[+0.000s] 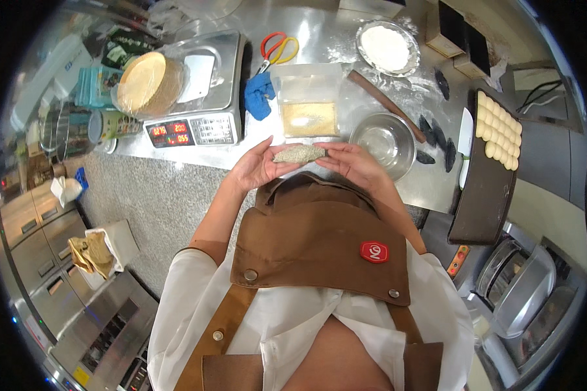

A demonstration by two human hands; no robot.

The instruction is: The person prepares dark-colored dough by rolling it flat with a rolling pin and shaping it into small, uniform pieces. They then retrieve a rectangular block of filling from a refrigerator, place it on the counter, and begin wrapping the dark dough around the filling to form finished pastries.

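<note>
Both my hands hold one spindle-shaped piece coated in pale crumbs or seeds (299,154), level in front of my apron. My left hand (261,165) supports its left end, and the fingers of my right hand (349,163) pinch its right end, where a dark tip shows. Just beyond the piece stands a clear plastic container (307,83) with yellowish granules in it. A metal bowl (384,141) is beside my right hand. Several dark, pointed dough-like pieces (438,134) lie on the steel table farther right.
A digital scale (217,117) bears a wrapped stack of round baskets or moulds (144,83). Scissors (277,49) and a blue cloth (259,95) lie near it. Right are a brown stick (386,100), a flour bowl (385,48), a knife (464,132) and a dark tray (484,205) of dough balls.
</note>
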